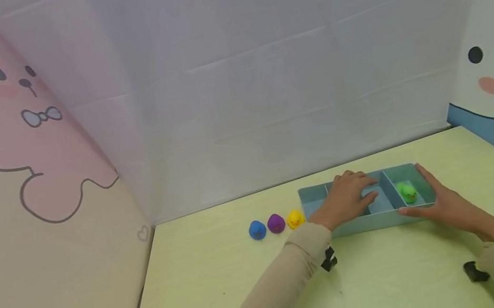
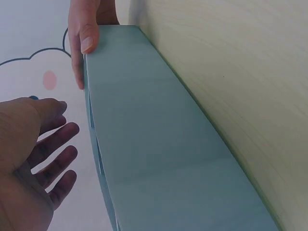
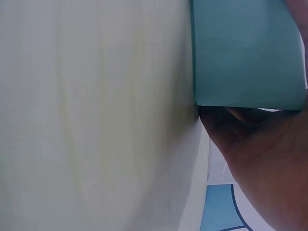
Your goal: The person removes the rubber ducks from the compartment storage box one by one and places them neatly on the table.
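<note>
A teal divided tray [image 1: 372,221] stands on the table, with a green rubber duck [image 1: 408,193] in its rightmost compartment. My right hand [image 1: 448,204] grips that end of the tray, thumb at the front edge and fingers toward the far corner. Above the middle compartments is my left hand [image 1: 348,196], its fingers loosely bent with nothing between them. The left wrist view shows this hand apart from the tray's rim. Left of the tray, a blue duck [image 1: 257,230], a purple duck [image 1: 276,223] and a yellow duck [image 1: 295,218] sit in a row.
The pale yellow table [image 1: 200,288] runs back to a white sheet [image 1: 266,92] behind the tray. Side panels with cartoon drawings, a pink bear [image 1: 35,148] at left and a white figure [image 1: 492,32] at right, bound the table.
</note>
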`<state>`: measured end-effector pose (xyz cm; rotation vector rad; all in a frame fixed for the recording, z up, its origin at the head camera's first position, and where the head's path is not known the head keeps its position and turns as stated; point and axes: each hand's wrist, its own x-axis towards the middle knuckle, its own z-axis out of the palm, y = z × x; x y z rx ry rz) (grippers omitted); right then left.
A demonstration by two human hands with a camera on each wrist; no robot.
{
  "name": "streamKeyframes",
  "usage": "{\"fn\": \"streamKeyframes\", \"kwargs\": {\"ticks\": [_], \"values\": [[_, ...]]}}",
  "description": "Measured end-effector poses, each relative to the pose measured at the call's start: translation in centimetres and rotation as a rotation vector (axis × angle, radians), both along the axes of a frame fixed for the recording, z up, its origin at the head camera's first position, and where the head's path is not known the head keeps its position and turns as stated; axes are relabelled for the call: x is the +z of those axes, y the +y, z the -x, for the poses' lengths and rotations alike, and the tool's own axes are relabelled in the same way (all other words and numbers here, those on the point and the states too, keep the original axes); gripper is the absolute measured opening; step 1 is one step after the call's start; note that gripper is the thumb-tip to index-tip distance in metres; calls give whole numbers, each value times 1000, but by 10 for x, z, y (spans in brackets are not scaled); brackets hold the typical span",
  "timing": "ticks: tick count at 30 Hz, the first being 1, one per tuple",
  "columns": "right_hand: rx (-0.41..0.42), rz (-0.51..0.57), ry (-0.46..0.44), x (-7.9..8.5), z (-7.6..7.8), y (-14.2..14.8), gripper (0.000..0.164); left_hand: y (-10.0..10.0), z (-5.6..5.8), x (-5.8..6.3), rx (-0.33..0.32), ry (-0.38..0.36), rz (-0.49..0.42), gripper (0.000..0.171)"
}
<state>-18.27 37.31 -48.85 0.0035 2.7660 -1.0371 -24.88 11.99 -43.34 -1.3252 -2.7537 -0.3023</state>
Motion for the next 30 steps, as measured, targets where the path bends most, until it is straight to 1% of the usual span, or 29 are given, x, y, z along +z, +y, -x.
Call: {"fn": "streamKeyframes", "kwargs": {"ticks": [3,6,10,15,18,22,25,30], "values": [[-1,5,-2,0,1,0,126,8,1,2,0,0,20,37],[1,5,2,0,1,1,126,17,2,3,3,-17,42,37],[4,18,7,0,1,1,125,31,4,1,3,-24,73,37],[4,45,2,-1,0,1,124,46,4,-2,-6,0,96,38],[8,52,5,0,0,0,124,53,3,-1,-5,23,112,37],[10,54,9,-1,-1,1,124,62,2,0,-1,51,156,37],[12,51,9,-2,-1,0,124,66,2,1,-6,57,186,37],[26,40,28,-1,-1,0,124,73,2,2,-32,52,213,35]]}}
